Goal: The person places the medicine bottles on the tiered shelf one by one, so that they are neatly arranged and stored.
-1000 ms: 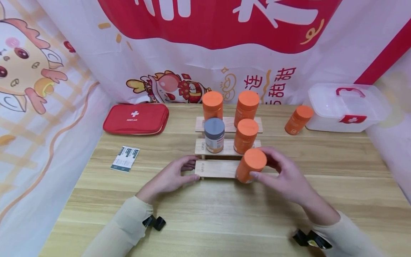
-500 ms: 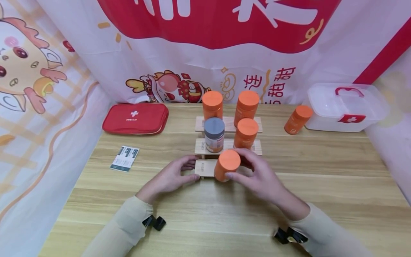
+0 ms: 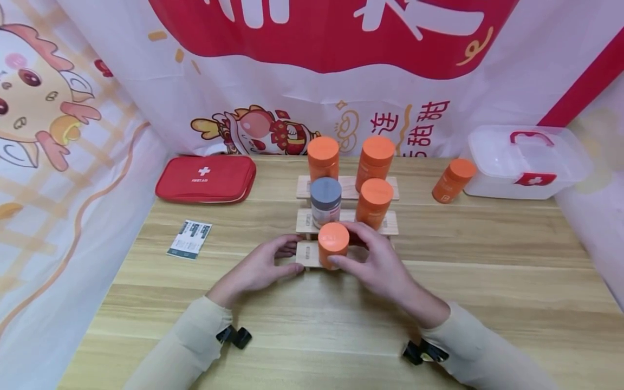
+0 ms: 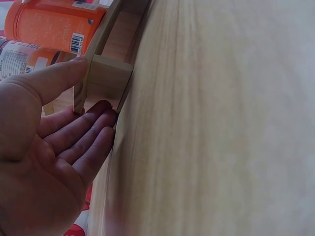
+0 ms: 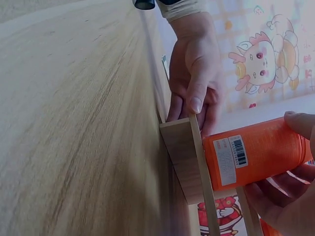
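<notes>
My right hand [image 3: 382,268] grips an orange-capped orange bottle [image 3: 333,246], thumb at the front and fingers behind. The bottle stands upright on the lowest step of a small wooden tiered rack [image 3: 307,253]; in the right wrist view the orange bottle [image 5: 256,152] has its base against the board. My left hand [image 3: 258,265] steadies the left end of that step. In the left wrist view, the left hand's thumb [image 4: 59,78] lies on the board's edge, with fairly straight fingers [image 4: 81,135] at its other side. A grey-capped bottle [image 3: 325,203] and an orange bottle [image 3: 374,206] occupy the middle step.
Two orange bottles, left [image 3: 323,157] and right [image 3: 375,162], stand on the top step. At the right, another orange bottle [image 3: 453,180] leans by a clear first-aid box [image 3: 528,162]. A red first-aid pouch [image 3: 205,181] and a printed card [image 3: 190,239] lie at left.
My right hand has slid the orange bottle leftward along the lowest step, from its right end to near the left end, below the grey-capped bottle. The left hand has stayed in place.
</notes>
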Demonstrator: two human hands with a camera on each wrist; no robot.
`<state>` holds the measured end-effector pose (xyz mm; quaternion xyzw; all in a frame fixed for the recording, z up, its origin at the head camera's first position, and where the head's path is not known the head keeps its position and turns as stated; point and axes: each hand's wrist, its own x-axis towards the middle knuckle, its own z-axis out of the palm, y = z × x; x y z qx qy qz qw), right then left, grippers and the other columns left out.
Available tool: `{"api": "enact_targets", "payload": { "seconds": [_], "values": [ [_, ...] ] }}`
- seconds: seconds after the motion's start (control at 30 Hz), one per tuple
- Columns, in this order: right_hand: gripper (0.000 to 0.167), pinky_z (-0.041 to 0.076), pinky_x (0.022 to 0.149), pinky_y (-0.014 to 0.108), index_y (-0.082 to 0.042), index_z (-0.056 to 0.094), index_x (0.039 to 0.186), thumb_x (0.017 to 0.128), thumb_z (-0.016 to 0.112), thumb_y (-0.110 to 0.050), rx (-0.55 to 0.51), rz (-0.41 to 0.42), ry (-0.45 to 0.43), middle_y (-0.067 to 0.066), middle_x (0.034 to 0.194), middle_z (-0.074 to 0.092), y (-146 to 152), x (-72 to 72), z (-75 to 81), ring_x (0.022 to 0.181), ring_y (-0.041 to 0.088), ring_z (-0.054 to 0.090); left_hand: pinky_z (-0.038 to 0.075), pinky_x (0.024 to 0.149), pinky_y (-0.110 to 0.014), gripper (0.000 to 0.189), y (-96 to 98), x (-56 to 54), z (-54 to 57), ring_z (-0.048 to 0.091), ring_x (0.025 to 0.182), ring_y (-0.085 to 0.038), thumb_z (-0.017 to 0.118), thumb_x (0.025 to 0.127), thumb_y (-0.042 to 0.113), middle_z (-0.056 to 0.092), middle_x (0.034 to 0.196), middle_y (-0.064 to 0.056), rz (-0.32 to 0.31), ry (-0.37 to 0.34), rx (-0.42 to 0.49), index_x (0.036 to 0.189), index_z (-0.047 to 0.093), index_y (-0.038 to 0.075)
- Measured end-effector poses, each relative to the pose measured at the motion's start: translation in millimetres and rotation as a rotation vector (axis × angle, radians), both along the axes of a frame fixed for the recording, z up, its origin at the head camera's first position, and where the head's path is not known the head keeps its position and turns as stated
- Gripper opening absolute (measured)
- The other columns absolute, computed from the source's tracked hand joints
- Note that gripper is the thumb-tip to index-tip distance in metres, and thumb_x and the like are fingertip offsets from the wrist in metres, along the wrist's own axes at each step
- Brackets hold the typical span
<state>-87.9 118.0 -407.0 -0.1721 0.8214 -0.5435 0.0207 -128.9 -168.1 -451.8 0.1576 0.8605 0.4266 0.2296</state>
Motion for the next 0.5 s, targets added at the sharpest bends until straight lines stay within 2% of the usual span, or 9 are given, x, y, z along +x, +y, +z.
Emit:
{"api": "enact_targets", "payload": {
  "seconds": [0.3, 0.5],
  "values": [
    [0.061, 0.058, 0.114, 0.042, -0.012, 0.063, 0.146, 0.091, 0.089, -0.023, 0.028, -0.064, -0.038, 0.005, 0.144, 0.067, -5.1, -2.1, 0.3, 0.133, 0.022, 0.066, 0.046, 0.125, -0.057, 0.068, -0.5, -0.1, 0.8, 0.061, 0.142, -0.03, 0.08, 0.099, 0.035, 0.062, 0.155, -0.008, 0.006, -0.001, -0.031, 0.158, 0.052, 0.017],
    [0.06, 0.058, 0.115, 0.041, -0.011, 0.065, 0.143, 0.09, 0.091, -0.024, 0.032, -0.093, -0.022, 0.005, 0.141, 0.068, -8.1, -2.6, -1.1, 0.132, 0.023, 0.067, 0.046, 0.125, -0.057, 0.068, -0.1, 0.4, 1.0, 0.061, 0.142, -0.03, 0.08, 0.099, 0.035, 0.062, 0.155, -0.008, 0.006, -0.001, -0.035, 0.158, 0.052, 0.017]
  ]
}}
